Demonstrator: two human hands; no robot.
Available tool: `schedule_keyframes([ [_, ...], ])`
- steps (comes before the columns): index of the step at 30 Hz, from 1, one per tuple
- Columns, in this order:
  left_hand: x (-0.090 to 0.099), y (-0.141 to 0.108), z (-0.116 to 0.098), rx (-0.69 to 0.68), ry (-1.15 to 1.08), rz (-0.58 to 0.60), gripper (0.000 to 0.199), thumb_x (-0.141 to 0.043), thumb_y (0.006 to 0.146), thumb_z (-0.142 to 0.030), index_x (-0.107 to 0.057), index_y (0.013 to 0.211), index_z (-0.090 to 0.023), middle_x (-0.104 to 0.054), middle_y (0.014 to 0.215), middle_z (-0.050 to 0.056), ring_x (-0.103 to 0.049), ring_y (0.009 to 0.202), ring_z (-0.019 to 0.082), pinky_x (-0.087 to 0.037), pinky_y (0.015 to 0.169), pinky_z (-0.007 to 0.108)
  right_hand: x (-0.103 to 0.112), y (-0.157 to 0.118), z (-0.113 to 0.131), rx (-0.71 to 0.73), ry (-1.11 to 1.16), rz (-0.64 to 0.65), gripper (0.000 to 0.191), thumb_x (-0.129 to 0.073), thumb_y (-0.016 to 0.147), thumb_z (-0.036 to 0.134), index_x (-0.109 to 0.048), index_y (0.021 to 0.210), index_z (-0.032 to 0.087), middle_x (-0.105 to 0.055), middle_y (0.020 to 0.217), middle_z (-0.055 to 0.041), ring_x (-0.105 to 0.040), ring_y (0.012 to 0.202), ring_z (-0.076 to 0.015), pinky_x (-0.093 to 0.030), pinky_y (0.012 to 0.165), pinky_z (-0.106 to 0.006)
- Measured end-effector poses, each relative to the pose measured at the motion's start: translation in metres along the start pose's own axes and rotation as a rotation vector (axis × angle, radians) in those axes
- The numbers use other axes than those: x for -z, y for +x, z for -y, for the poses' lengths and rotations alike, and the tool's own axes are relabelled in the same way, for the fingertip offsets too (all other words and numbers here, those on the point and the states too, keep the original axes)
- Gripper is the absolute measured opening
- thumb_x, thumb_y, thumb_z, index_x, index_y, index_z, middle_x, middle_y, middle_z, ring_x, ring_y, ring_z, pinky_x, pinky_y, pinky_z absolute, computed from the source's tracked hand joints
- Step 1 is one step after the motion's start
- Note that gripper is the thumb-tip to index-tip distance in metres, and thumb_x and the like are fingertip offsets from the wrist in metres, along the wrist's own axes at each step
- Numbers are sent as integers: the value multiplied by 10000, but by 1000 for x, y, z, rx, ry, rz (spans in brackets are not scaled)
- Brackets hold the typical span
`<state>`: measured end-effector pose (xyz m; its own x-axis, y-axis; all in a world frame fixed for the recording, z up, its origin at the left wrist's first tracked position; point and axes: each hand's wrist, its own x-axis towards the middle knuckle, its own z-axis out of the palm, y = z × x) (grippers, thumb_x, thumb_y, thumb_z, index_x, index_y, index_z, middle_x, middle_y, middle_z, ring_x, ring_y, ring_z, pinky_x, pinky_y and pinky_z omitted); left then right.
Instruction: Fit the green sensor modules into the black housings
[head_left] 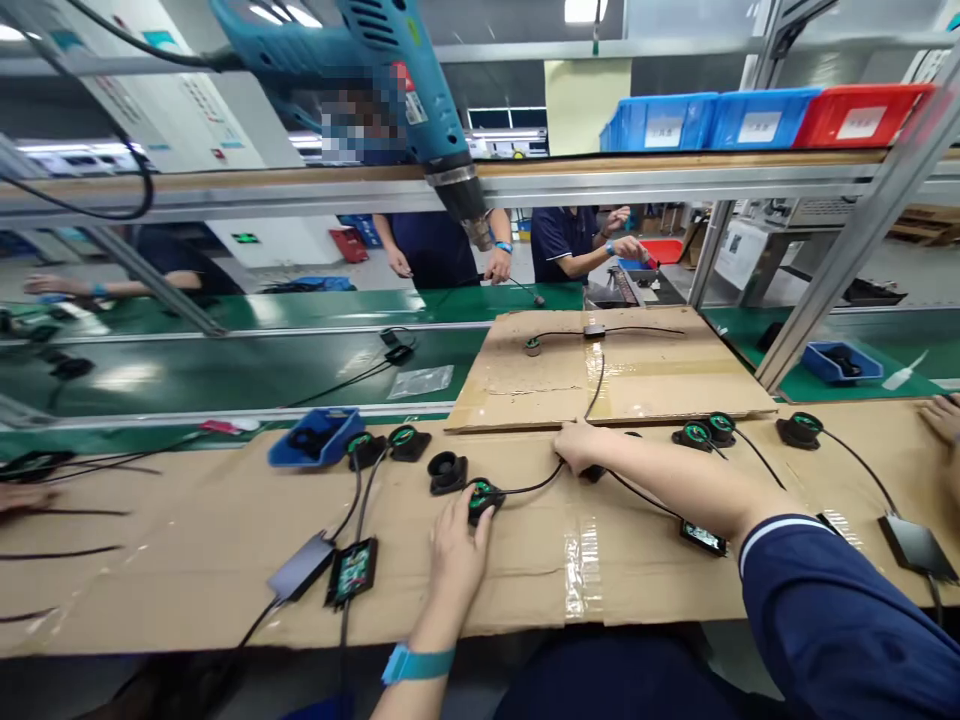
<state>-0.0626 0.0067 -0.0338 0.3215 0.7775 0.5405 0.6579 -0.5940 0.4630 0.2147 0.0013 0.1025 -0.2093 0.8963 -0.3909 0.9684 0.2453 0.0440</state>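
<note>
My left hand has its thumb and fingers closed around a round black housing with a green circuit board inside. From that housing a black cable curves right into my right hand, which is closed around it. Another length of cable rises behind the right hand onto a raised cardboard sheet. Beneath this hand a dark part shows only in part. A second black housing sits just left of my left fingers. Under my right forearm lies an open black box with a circuit board inside.
Cardboard covers the bench. A blue bin, a grey box and an open circuit-board box lie left; more housings lie right. A blue power drill hangs overhead. Co-workers stand beyond; other people's hands show at both sides.
</note>
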Motion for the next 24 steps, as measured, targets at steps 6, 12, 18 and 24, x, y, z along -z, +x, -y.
schedule_keyframes([
  [6,-5,-2,4,10,18,-33,418,-487,990,-418,-567,1343,-210,-612,1306,152,-578,1242,317,-479,1057,517,37,-13,-3,11,-104,-74,342,-867,681,273,-731,954,118,-714,1005,-181,-558,1127,-341,-408,933,-413],
  [12,0,2,2,-58,-76,-45,403,-543,971,-391,-580,1315,-184,-595,1323,155,-557,1271,310,-472,1095,520,40,-101,32,-91,-111,-406,569,-813,744,559,-660,1057,109,-672,999,-190,-599,978,-319,-460,814,-371],
  [18,-4,19,-20,-143,-186,114,313,-570,956,-374,-617,1210,-199,-631,1236,129,-619,1175,288,-524,1040,487,-59,-161,82,-290,203,-235,450,-763,808,521,-669,1019,135,-670,942,-150,-628,939,-308,-499,828,-381],
  [24,-34,39,-60,-93,-247,266,550,-623,900,-373,-449,1389,-191,-626,1279,137,-625,1188,294,-531,1025,493,-132,-177,69,-498,395,-478,503,-812,784,405,-634,1185,158,-618,1054,-135,-572,1020,-320,-493,904,-456],
])
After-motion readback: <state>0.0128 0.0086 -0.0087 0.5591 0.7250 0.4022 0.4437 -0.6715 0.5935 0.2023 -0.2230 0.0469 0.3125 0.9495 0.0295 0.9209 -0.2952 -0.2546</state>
